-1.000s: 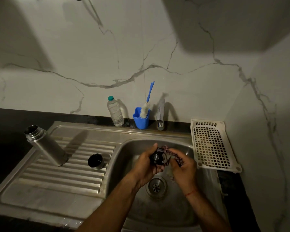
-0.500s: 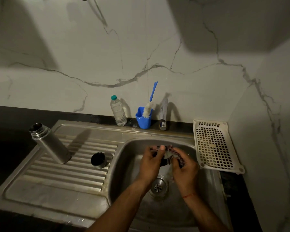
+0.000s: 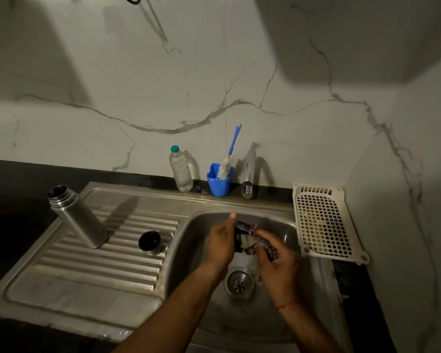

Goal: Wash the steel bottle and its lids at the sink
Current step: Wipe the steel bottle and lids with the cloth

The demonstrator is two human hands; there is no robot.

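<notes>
The steel sink (image 3: 87,276) fills most of the dark counter (image 3: 15,189). Its ribbed drainboard carries the steel bottle (image 3: 79,217), uncapped and standing on its base, and near it the cup lid (image 3: 151,242), dark inside showing. Neither is in hand.

Over the basin (image 3: 196,238), the left hand (image 3: 220,244) curls its grip round the small black lid (image 3: 239,238), one finger straight. The right hand (image 3: 275,261) has its grip closed on a patterned scrub pad (image 3: 262,240). A second ago the lid showed plainly beside the pad; now the pad covers most of it, so scrubbing looks under way.

The white basket (image 3: 323,225) crowds the right rim. The drain (image 3: 239,284) lies open below.
</notes>
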